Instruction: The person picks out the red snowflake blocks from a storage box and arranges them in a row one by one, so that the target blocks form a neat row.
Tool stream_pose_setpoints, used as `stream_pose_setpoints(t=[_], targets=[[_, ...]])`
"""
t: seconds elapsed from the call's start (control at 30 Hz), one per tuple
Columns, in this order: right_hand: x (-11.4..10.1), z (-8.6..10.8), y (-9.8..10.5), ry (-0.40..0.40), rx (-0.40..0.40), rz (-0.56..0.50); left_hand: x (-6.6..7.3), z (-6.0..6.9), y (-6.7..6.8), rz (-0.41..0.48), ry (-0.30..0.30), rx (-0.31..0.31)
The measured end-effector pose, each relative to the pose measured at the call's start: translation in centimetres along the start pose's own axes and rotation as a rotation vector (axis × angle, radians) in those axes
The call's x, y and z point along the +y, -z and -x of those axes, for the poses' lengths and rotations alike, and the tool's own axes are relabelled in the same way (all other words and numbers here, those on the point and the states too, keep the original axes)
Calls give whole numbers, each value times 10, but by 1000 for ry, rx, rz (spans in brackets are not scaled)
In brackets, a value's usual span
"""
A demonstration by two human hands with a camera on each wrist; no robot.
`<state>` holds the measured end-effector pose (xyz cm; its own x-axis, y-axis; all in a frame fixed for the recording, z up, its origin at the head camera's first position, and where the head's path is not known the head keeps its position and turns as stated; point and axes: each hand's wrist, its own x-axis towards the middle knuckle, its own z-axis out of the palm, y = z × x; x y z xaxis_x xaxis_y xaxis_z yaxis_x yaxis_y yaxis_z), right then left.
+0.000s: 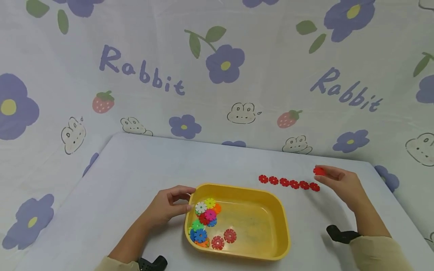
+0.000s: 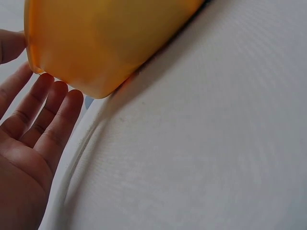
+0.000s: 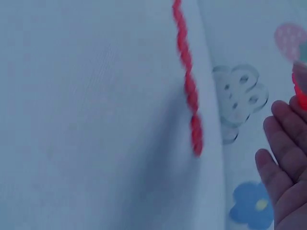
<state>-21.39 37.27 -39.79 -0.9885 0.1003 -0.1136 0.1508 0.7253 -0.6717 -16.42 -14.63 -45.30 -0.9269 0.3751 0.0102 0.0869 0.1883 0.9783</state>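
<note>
My right hand [image 1: 342, 185] pinches a red plastic snowflake disc [image 1: 319, 171] between thumb and fingertips, raised above the table. Just left of it, a row of several red snowflake discs [image 1: 284, 182] lies on the table; the right wrist view shows the same row [image 3: 188, 72], blurred. My left hand [image 1: 168, 205] holds the left rim of a yellow plastic basin [image 1: 237, 191], thumb at the rim and fingertips against the outer wall. Mixed-colour snowflake discs [image 1: 200, 236] are heaped at the basin's left end, with two red discs [image 1: 230, 236] lying flat beside them.
The table [image 1: 162, 162] has a white cover. Behind it hangs a patterned cloth [image 1: 152, 109] with flowers and rabbits. A black device [image 1: 341, 235] sits at the right wrist, and another black device [image 1: 154, 263] is at the left wrist.
</note>
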Motion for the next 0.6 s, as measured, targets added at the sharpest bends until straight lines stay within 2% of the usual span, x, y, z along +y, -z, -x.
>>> stream_pose_setpoints(t=[0.17, 0.3, 0.43, 0.6], targets=[[34, -9, 5, -102, -53, 43, -1, 1, 0, 2, -16, -6], [52, -15, 4, -159, -64, 66, -3, 1, -1, 14, -12, -2], [60, -18, 1, -186, -68, 87, -3, 1, -1, 16, -9, -2], [59, -18, 1, -176, -91, 81, -1, 2, 0, 11, -5, -4]])
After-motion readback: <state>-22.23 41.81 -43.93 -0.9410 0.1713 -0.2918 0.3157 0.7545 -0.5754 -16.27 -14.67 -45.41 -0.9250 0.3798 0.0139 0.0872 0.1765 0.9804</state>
